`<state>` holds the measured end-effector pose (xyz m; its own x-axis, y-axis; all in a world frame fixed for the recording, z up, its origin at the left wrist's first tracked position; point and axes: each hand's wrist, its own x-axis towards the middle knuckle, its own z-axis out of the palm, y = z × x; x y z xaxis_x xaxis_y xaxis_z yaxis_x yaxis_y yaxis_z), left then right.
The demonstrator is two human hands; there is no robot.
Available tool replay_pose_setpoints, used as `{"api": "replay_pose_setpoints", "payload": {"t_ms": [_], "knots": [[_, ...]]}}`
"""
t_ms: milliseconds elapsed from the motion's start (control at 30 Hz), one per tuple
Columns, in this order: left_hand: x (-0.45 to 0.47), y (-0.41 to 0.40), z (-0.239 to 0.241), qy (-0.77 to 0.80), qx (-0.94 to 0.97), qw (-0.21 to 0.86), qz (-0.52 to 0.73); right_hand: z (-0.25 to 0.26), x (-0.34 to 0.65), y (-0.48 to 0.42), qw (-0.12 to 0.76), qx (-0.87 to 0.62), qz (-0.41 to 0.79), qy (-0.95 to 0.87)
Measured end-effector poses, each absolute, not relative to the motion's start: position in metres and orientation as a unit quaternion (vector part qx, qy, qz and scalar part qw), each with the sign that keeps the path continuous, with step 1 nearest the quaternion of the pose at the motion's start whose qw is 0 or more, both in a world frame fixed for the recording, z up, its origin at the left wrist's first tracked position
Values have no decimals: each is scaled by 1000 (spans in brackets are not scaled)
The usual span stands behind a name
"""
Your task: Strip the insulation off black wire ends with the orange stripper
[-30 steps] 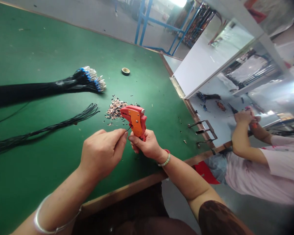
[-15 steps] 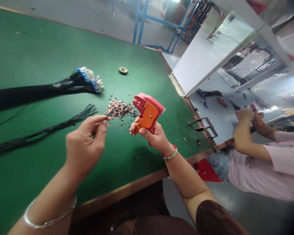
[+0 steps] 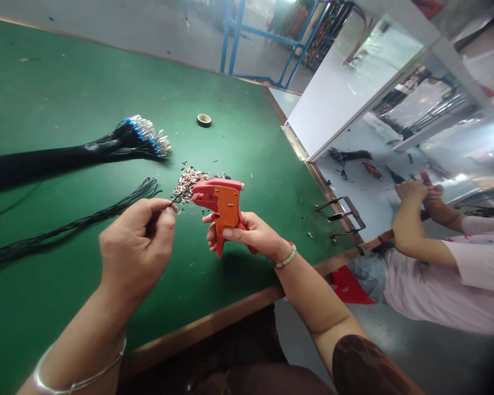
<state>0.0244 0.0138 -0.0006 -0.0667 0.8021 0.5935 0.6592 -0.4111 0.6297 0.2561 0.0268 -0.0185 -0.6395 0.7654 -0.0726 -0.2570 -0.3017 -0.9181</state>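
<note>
My left hand [image 3: 136, 241] pinches a thin black wire [image 3: 181, 196] between thumb and fingers, its tip pointing towards the jaws of the tool. My right hand [image 3: 245, 233] grips a red and orange wire stripper [image 3: 224, 208], with its jaws facing left. Just behind the jaws lies a heap of cut wire scraps with copper ends [image 3: 188, 184]. Farther left on the green table [image 3: 230, 120] are a thick black wire bundle with blue-and-silver terminals [image 3: 146, 131] and a looser bunch of thin black wires [image 3: 74, 230].
A small roll of tape [image 3: 204, 120] lies on the table beyond the scraps. A metal bracket [image 3: 340, 216] is fixed at the table's wooden right edge. To the right, a co-worker in a pink top [image 3: 444, 285] works with both hands, beside a white panel [image 3: 346, 93].
The wire stripper has swung round and moved left, with its jaws now close to the wire tip. My left hand has shifted slightly down and left.
</note>
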Motion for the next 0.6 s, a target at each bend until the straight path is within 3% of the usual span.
{"api": "replay_pose_setpoints", "payload": {"t_ms": [267, 600], "knots": [[25, 9, 5, 530, 668, 93, 513, -22, 256, 26, 331, -251, 791, -449], [22, 10, 8, 515, 652, 228, 507, -21, 261, 29, 261, -192, 820, -471]]}}
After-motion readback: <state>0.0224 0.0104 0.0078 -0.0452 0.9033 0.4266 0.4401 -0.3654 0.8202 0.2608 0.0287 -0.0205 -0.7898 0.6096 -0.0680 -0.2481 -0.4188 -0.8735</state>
